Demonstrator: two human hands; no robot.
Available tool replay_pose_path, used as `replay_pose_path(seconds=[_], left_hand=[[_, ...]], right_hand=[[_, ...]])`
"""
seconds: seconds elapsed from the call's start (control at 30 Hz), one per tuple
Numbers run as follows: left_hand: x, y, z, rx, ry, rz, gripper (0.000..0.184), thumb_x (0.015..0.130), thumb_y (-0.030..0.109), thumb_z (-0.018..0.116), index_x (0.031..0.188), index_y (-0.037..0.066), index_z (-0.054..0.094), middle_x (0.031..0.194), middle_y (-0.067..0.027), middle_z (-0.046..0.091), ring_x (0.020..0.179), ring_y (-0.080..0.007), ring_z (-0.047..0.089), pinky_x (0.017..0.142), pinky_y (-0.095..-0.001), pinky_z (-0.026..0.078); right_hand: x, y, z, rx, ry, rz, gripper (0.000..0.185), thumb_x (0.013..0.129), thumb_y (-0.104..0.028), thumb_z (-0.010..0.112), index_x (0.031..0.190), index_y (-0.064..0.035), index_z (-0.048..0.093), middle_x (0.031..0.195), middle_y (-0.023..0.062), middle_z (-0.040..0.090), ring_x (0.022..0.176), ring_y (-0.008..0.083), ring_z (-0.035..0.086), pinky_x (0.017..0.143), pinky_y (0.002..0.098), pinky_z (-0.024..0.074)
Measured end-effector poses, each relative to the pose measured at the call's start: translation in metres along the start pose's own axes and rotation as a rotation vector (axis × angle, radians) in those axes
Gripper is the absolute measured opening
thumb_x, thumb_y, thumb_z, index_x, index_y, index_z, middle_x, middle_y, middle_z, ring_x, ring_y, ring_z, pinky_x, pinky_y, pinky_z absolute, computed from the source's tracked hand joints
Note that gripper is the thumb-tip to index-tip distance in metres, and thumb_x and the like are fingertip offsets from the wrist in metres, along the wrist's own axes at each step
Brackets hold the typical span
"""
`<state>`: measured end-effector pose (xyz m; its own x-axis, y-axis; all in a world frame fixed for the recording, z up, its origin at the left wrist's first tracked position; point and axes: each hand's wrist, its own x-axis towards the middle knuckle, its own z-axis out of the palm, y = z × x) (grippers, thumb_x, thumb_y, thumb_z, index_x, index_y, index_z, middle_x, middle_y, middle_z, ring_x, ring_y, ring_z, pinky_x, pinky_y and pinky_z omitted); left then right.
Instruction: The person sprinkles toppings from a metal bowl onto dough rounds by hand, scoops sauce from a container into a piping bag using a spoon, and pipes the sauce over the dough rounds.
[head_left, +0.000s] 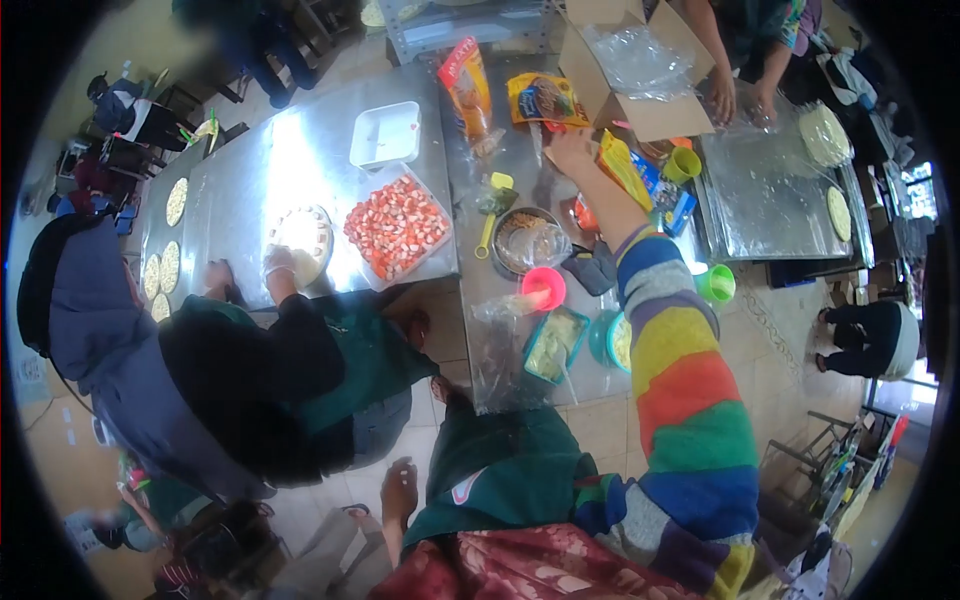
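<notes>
My right hand [571, 150], in a striped sleeve, reaches across the metal table to the lower edge of a yellow packet [546, 97]. Its fingers look curled, and what they hold is hidden. Beside the hand lie a red-and-orange packet [464, 85], a yellow pouch [624, 165] and a cardboard box [660, 118] with clear plastic inside. Nearer to me are a metal bowl [508, 262] with brown crumbs, a pink cup [543, 287] and a teal-rimmed tub [556, 344] of pale shreds. My left hand cannot be made out.
At left, a co-worker's gloved hand [279, 264] touches a round topped base [304, 240]. Near it stand a tray of red and white pieces [441, 240] and a white tub [408, 160]. Another person's hands [745, 98] are over the right table [765, 215]. Green cups [717, 284] stand at the edge.
</notes>
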<state>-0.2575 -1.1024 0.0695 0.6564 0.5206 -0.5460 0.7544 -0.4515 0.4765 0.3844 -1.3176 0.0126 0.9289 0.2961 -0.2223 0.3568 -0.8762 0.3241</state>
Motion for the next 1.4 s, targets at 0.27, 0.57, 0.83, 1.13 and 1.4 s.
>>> replay_pose_path(seconds=[0.27, 0.57, 0.83, 1.13, 1.4], left_hand=[[-0.024, -0.012, 0.008, 0.044, -0.03, -0.208, 0.03, 0.093, 0.031, 0.054, 0.116, 0.012, 0.059, 0.102, -0.0143, 0.065, 0.088, -0.0271, 0.066, 0.076, -0.0397, 0.052], [-0.018, -0.002, 0.007, -0.009, -0.021, -0.157, 0.031, 0.093, 0.03, 0.053, 0.117, 0.011, 0.059, 0.108, -0.0142, 0.064, 0.092, -0.0276, 0.065, 0.079, -0.0388, 0.052], [0.017, 0.038, -0.011, -0.102, -0.044, 0.07, 0.028, 0.095, 0.023, 0.051, 0.117, 0.007, 0.057, 0.111, -0.0175, 0.061, 0.093, -0.0285, 0.064, 0.078, -0.0378, 0.052], [-0.002, -0.001, -0.009, 0.006, -0.009, 0.019, 0.028, 0.094, 0.027, 0.053, 0.114, 0.008, 0.059, 0.107, -0.0169, 0.063, 0.087, -0.029, 0.066, 0.077, -0.0388, 0.051], [-0.036, -0.072, 0.007, -0.097, 0.077, -0.16, 0.028, 0.092, 0.029, 0.054, 0.11, 0.009, 0.061, 0.099, -0.0179, 0.066, 0.088, -0.0317, 0.065, 0.08, -0.0407, 0.051]], right_hand=[[0.039, 0.008, 0.043, -0.087, -0.252, 0.088, 0.044, 0.094, -0.039, 0.042, 0.131, -0.0187, 0.056, 0.138, 0.0087, 0.051, 0.127, 0.0319, 0.047, 0.098, 0.0664, 0.0243], [0.034, 0.016, -0.007, -0.088, 0.045, 0.025, 0.029, 0.091, -0.028, 0.051, 0.112, -0.0148, 0.066, 0.115, 0.0089, 0.064, 0.107, 0.0287, 0.061, 0.083, 0.0577, 0.044], [0.012, 0.039, -0.067, 0.174, 0.093, -0.111, 0.029, 0.08, -0.026, 0.06, 0.103, -0.0074, 0.067, 0.101, 0.0152, 0.068, 0.096, 0.0309, 0.067, 0.078, 0.0443, 0.0539], [0.005, -0.004, 0.021, 0.24, 0.042, -0.125, 0.035, 0.077, -0.018, 0.065, 0.111, -0.0117, 0.06, 0.119, 0.0156, 0.057, 0.113, 0.0329, 0.056, 0.089, 0.0465, 0.0498], [-0.009, 0.002, -0.028, 0.45, -0.125, -0.152, 0.05, 0.083, -0.041, 0.06, 0.123, -0.0117, 0.058, 0.121, 0.0164, 0.06, 0.112, 0.0316, 0.057, 0.094, 0.0441, 0.0454]])
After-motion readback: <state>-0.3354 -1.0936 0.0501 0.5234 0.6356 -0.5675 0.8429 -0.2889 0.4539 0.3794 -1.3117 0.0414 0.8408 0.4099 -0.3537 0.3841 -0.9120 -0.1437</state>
